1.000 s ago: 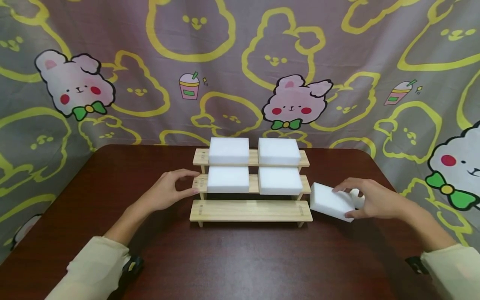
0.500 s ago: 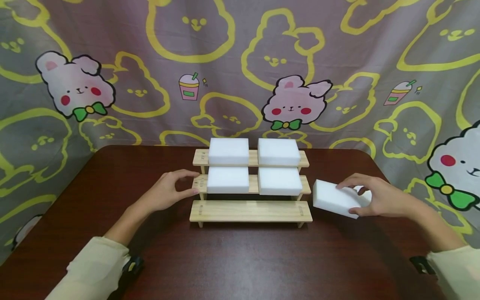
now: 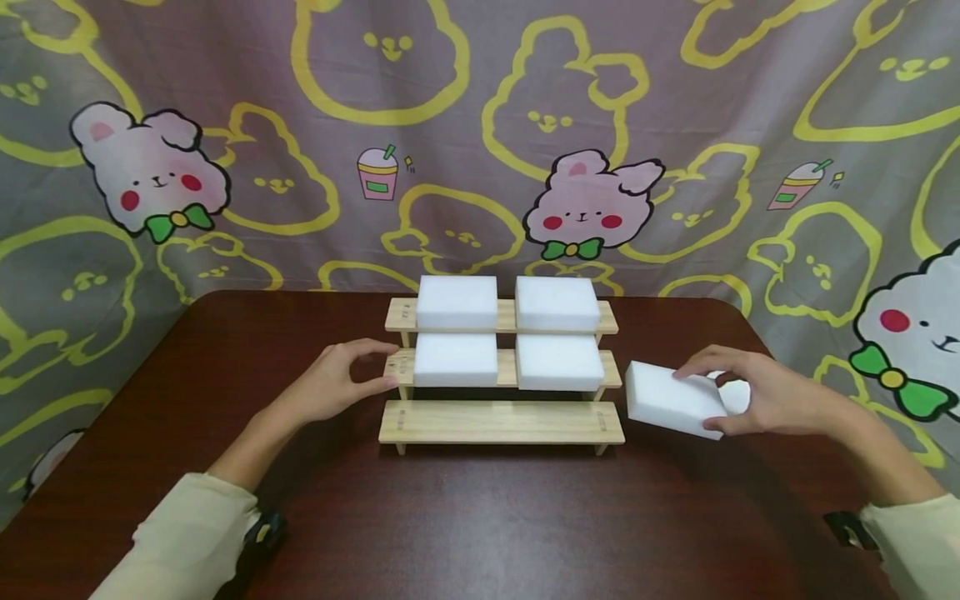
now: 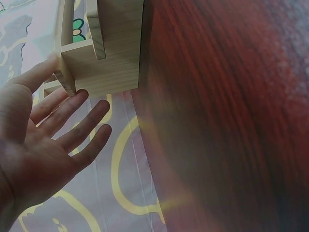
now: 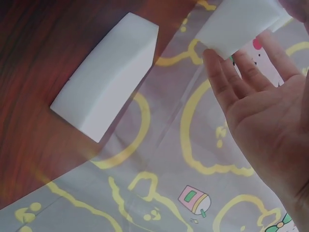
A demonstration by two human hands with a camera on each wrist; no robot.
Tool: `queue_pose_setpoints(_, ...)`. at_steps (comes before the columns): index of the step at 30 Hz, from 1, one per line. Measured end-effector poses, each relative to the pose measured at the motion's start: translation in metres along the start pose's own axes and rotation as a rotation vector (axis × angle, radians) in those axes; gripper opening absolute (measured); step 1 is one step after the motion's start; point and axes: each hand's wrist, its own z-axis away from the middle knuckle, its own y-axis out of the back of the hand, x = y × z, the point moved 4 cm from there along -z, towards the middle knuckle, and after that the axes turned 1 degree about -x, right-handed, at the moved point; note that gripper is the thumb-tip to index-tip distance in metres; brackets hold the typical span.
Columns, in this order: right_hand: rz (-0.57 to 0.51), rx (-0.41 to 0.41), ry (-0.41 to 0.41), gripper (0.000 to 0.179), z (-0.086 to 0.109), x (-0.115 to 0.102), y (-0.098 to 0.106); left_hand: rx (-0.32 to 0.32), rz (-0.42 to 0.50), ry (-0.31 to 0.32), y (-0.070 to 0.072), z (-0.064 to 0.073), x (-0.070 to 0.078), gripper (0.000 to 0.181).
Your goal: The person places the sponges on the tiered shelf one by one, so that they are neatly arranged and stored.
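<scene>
A three-tier wooden display stand [image 3: 501, 423] is on the table. My left hand [image 3: 333, 382] holds the left end of its middle tier between thumb and index finger; in the left wrist view the hand's [image 4: 46, 130] other fingers extend beside the wood. To the right of the stand, my right hand [image 3: 757, 393] grips a white foam block [image 3: 671, 400] by its right end, apart from the stand. The right wrist view has the held block [image 5: 241, 24] above the fingers. Two foam blocks [image 3: 457, 300] rest on the top tier and two [image 3: 559, 358] on the middle one.
Another white foam block [image 5: 104, 79] lies on the table, partly hidden behind the right hand in the head view. The dark reddish-brown table [image 3: 480, 517] ends at a cartoon-patterned curtain [image 3: 450, 108]. The stand's bottom tier is bare wood.
My right hand has shifted slightly right with the foam block, which stands a little farther from the stand. The left hand keeps its place on the middle tier.
</scene>
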Motion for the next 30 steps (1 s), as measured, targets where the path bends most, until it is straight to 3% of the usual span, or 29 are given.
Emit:
queue_pose_setpoints(15, -0.059, -0.085, 0.115, 0.059, 0.002, -0.015, -0.005, -0.001, -0.005, 0.003, 0.000, 0.001, 0.002, 0.048)
queue_pose_setpoints(23, -0.061, -0.107, 0.106, 0.059, 0.004, -0.018, -0.005, 0.004, -0.011, -0.010, 0.000, 0.001, 0.003, 0.048)
queue_pose_setpoints(30, -0.116, -0.181, 0.141, 0.054, 0.001, -0.027, -0.006, 0.000, -0.015, -0.002, 0.001, 0.000, 0.003, 0.049)
